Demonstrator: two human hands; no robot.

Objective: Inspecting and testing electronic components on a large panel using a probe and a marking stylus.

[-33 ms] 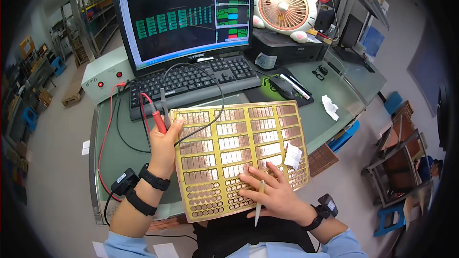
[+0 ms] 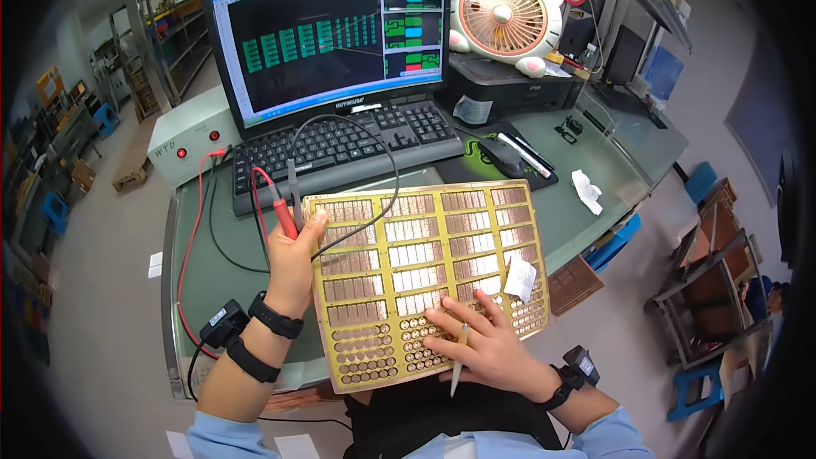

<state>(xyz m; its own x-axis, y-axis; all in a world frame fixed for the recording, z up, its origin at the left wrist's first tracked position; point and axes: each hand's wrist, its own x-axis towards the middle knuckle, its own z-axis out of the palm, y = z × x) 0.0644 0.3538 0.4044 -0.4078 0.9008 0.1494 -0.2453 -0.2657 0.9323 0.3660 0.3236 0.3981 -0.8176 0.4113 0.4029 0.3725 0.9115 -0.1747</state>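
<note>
A yellow circuit board panel (image 2: 414, 280), with rows of coppery rectangles and round pads, rests tilted at the desk's front edge, over my lap. My left hand (image 2: 291, 262) is closed on its left edge, the thumb on top. The same hand grips a red test probe (image 2: 285, 217) and a black test probe (image 2: 294, 180), both pointing up. My right hand (image 2: 495, 355) lies on the lower right of the panel with fingers spread. A pale pen (image 2: 458, 371) is tucked between those fingers. Beside them a white paper slip (image 2: 519, 279) sits on the panel.
Behind the panel stand a keyboard (image 2: 340, 140), a monitor (image 2: 306, 34) and a mouse (image 2: 501, 155). A white box (image 2: 195, 138) with red sockets feeds the probe cables. Crumpled paper (image 2: 586, 192) lies at right, and a fan (image 2: 503, 15) stands on a printer (image 2: 518, 89).
</note>
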